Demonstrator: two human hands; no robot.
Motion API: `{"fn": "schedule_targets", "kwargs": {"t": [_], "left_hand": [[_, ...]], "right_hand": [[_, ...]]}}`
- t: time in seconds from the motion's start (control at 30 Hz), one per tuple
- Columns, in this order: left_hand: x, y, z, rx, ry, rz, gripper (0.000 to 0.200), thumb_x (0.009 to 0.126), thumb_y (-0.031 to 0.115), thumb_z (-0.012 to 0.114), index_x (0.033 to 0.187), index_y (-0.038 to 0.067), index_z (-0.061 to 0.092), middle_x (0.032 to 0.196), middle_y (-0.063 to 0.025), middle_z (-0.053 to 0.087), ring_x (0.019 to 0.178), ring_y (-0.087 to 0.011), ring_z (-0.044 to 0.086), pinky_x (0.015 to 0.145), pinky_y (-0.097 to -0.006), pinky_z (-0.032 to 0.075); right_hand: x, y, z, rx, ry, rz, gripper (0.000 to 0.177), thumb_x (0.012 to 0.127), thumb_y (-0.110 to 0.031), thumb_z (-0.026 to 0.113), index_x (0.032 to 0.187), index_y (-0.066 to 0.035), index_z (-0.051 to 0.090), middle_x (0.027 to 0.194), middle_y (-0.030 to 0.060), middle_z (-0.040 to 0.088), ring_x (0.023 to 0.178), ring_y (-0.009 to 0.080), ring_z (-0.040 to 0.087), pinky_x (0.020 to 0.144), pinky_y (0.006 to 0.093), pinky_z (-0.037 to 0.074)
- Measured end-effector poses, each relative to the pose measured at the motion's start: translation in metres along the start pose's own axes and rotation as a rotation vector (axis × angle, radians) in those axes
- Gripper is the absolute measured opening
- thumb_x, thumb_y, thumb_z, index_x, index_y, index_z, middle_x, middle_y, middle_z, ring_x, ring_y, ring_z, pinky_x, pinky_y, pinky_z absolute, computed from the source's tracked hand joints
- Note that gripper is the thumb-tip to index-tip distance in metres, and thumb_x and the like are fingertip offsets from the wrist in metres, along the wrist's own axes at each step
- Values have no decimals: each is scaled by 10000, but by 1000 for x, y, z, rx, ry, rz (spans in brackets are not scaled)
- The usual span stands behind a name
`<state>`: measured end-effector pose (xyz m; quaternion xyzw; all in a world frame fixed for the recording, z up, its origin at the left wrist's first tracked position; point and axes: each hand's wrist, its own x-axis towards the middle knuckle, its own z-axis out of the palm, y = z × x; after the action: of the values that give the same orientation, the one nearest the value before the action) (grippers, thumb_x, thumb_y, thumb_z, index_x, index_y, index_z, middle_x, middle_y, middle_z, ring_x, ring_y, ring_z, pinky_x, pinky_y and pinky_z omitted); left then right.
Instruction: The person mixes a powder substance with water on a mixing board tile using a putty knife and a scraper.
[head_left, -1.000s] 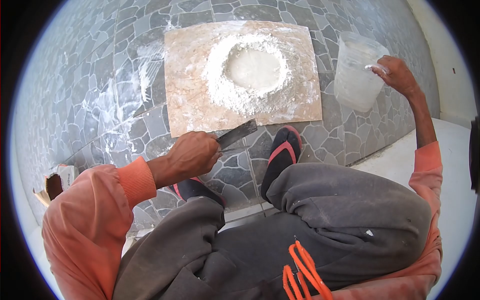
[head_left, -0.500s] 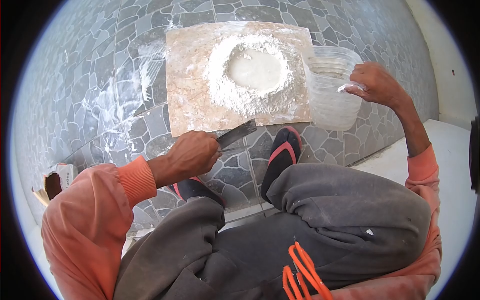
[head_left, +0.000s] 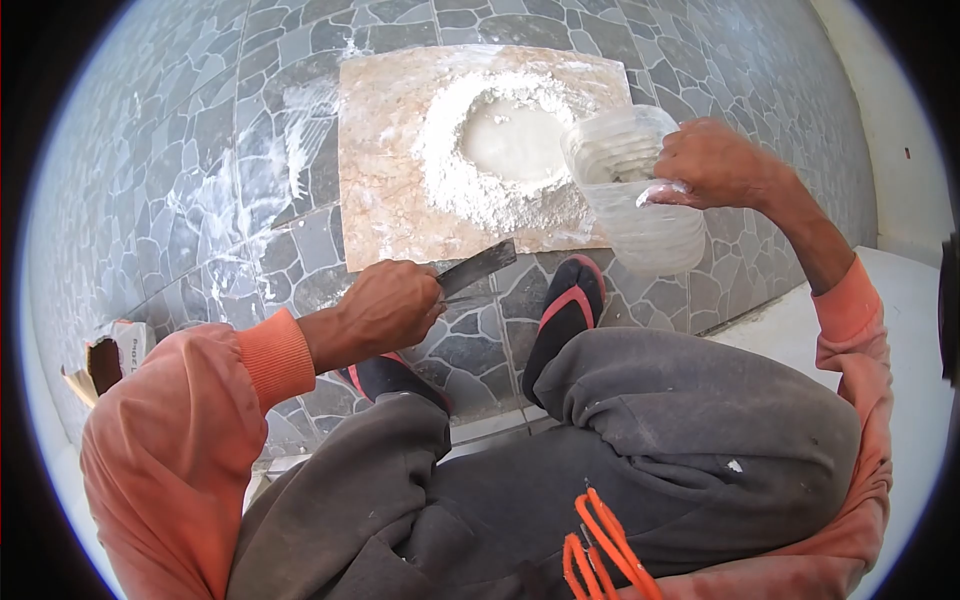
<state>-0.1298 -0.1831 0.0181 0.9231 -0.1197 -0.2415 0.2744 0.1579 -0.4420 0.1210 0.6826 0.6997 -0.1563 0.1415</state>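
My left hand (head_left: 390,305) is wrapped round a putty knife, its dark flat blade (head_left: 485,262) pointing right just off the near edge of a beige tile (head_left: 380,190). A second thin metal edge shows below that blade. On the tile lies a ring of white powder (head_left: 445,165) with a pool of whitish liquid (head_left: 512,138) in its hollow. With closed fingers my right hand (head_left: 715,165) grips the rim of a clear plastic container (head_left: 650,230). The container leans left, its mouth overlapping the powder's right side in this view. White residue coats my right thumb.
Grey stone-pattern floor (head_left: 190,120) surrounds the tile, with white smears (head_left: 240,200) on the left. My sandalled feet (head_left: 570,305) are close to the tile's near edge. An opened box (head_left: 125,350) stands at far left, and a pale wall (head_left: 910,130) rises at right.
My right hand has brought the container left and tilted it toward the powder ring. My left hand with the putty knife has stayed almost still.
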Motion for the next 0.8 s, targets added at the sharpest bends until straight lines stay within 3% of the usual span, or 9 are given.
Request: {"fn": "schedule_targets", "kwargs": {"t": [0.8], "left_hand": [[-2,-2,1,-1,17,10,215,864,182,607,739,17,670,802,-161,627,774,-368,628,725,-462,513]], "right_hand": [[27,-14,-13,-4,-113,-84,397,865,-417,655,707,-53,667,637,133,645,657,330,657,628,426,517]]}}
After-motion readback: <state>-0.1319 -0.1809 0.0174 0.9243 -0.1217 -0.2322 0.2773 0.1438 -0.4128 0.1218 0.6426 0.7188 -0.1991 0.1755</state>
